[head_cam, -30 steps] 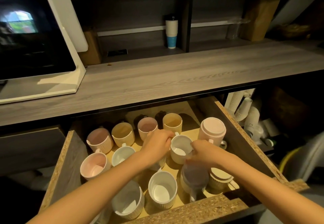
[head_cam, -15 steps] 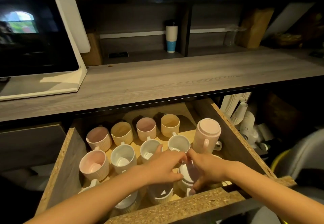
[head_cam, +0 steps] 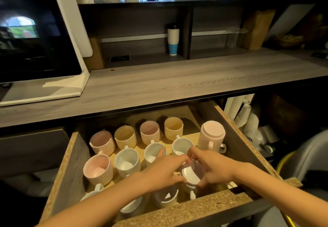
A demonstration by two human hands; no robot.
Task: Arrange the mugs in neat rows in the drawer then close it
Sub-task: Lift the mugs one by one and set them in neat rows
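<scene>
Now, hands: both reach into the open drawer (head_cam: 71, 164) and meet over its front half.
Left hand (head_cam: 165, 171): fingers curled around the near side of a tilted mug (head_cam: 192, 173).
Right hand (head_cam: 211, 168): closed on the same mug from the other side.
Mug: lifted between both hands, white bottom facing up, purplish wall.
Beyond the hands: a row of white mugs (head_cam: 127, 162), then a farther row of pink and tan mugs (head_cam: 125, 137).
Right of the hands: an upside-down pink mug (head_cam: 212, 135).
Under the hands: more mugs, partly hidden.
</scene>
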